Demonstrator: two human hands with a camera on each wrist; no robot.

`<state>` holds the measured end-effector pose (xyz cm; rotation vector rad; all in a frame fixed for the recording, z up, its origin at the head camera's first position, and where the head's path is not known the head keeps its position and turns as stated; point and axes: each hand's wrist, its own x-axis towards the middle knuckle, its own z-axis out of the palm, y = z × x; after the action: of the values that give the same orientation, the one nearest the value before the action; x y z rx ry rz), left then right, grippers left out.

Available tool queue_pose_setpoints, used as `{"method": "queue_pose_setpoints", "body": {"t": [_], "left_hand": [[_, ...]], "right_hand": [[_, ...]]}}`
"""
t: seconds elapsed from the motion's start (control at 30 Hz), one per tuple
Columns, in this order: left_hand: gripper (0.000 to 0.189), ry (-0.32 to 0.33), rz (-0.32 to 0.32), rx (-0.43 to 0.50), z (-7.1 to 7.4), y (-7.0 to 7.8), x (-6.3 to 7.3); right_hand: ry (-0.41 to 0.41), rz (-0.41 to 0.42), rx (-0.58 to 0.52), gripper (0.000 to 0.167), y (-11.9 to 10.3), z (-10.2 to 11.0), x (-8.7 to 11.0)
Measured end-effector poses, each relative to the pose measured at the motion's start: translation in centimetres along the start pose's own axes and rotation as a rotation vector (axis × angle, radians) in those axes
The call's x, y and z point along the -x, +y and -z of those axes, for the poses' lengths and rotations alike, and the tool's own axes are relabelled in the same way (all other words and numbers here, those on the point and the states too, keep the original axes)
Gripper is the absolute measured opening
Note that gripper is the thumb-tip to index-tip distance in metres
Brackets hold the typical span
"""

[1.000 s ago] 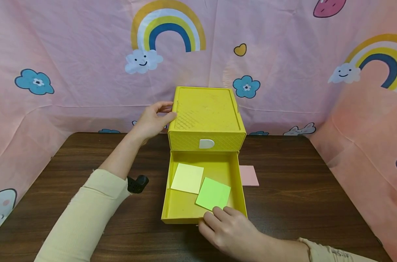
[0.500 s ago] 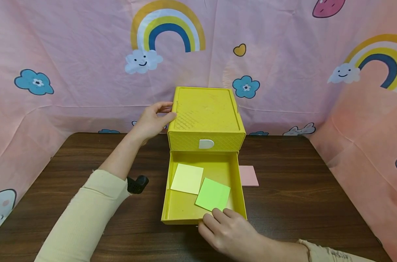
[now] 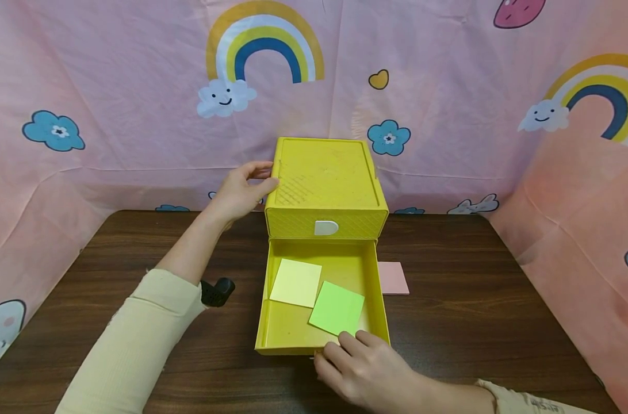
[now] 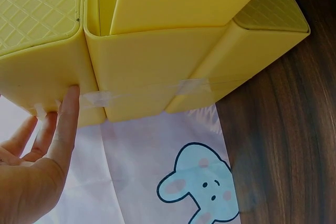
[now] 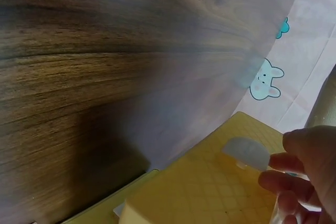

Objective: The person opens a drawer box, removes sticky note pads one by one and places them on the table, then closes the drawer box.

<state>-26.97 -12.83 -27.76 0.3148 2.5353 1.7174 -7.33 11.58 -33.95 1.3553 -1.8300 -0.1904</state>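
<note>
A yellow plastic drawer cabinet [image 3: 329, 172] stands on the table with its middle drawer [image 3: 288, 336] pulled out. In that drawer lie a pale yellow sticky note pad [image 3: 296, 283] and a green sticky note pad [image 3: 337, 309]. My left hand [image 3: 244, 192] rests against the cabinet's upper left side, thumb at the top edge; the left wrist view has its fingers [image 4: 68, 121] extended along the side wall. At the drawer's front, my right hand [image 3: 363, 368] grips with curled fingers, right by the white handle [image 5: 247, 153].
A pink sticky note pad [image 3: 393, 278] lies on the dark wooden table [image 3: 464, 310], right of the drawer and partly hidden by it. A printed pink cloth [image 3: 153, 138] hangs behind and at both sides. Clear tape [image 4: 191, 85] joins the cabinet's tiers.
Almost nothing differs: my right hand has shifted very slightly toward me and to the right. My left hand, the drawer and the note pads look about the same.
</note>
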Motion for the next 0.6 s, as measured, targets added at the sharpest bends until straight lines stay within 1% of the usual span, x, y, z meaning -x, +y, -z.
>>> {"method": "queue_pose_setpoints", "body": {"t": [0.1,0.23,0.47,0.6], "left_hand": [[0.051,0.004,0.004,0.001,0.1,0.0,0.0],[0.051,0.004,0.005,0.004,0.1,0.0,0.0],[0.051,0.007,0.011,-0.005,0.0,0.1,0.1],[0.05,0.009,0.012,-0.011,0.0,0.1,0.1]], "right_hand": [[0.0,-0.01,-0.028,0.028,0.2,0.3,-0.2],[-0.028,-0.045,-0.098,0.031,0.4,0.7,-0.5],[-0.066,-0.112,-0.22,0.028,0.5,0.3,-0.4],[-0.085,-0.138,-0.233,0.027,1.2,0.3,-0.8]]}}
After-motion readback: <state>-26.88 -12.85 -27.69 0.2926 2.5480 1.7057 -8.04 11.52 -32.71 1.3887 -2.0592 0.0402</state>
